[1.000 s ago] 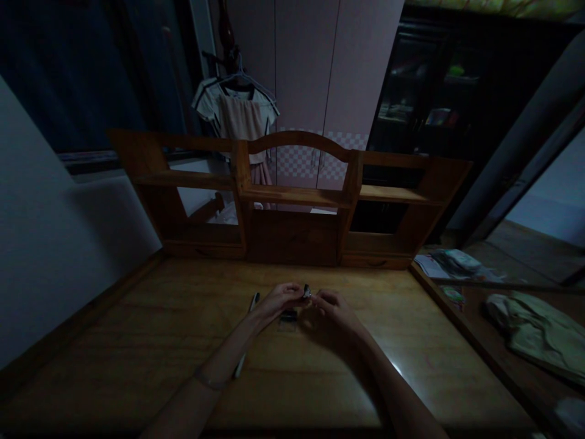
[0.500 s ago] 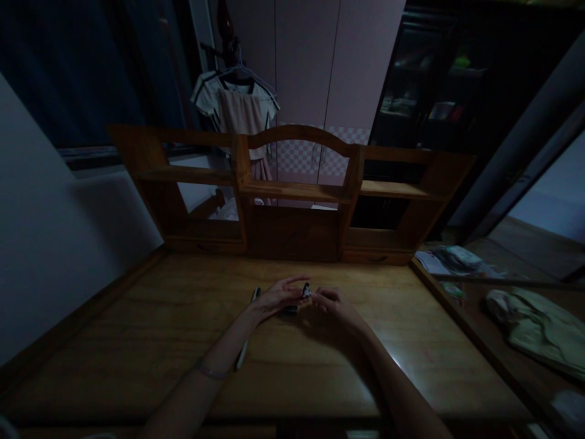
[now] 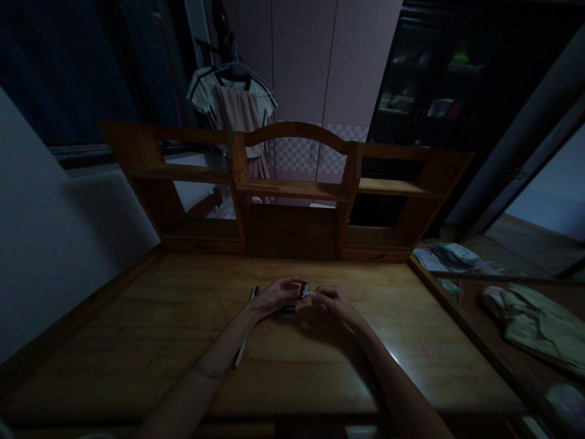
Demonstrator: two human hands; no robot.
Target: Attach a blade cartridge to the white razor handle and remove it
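My left hand (image 3: 278, 294) is closed around a small dark object with a shiny silvery part (image 3: 304, 291); its kind is too small and dim to tell. My right hand (image 3: 333, 300) is closed just to the right, thumb and finger pinched at the object's silvery end. Whether a separate piece sits in that pinch is hidden. Below my left palm lies a dark item (image 3: 289, 310) on the desk, partly covered by the hand. A long thin white stick with a dark end (image 3: 241, 352) passes beneath my left forearm.
The wooden desk (image 3: 173, 323) carries a shelf unit (image 3: 292, 193) along its back edge. A raised rim (image 3: 450, 311) bounds the right side, and beyond it lie a pale green cloth item (image 3: 532, 320) and papers (image 3: 429, 259). A wall stands at the left.
The fingers of my left hand have closed in around the small object, where they were stretched out before. My right hand stays at its end. The view has shifted slightly.
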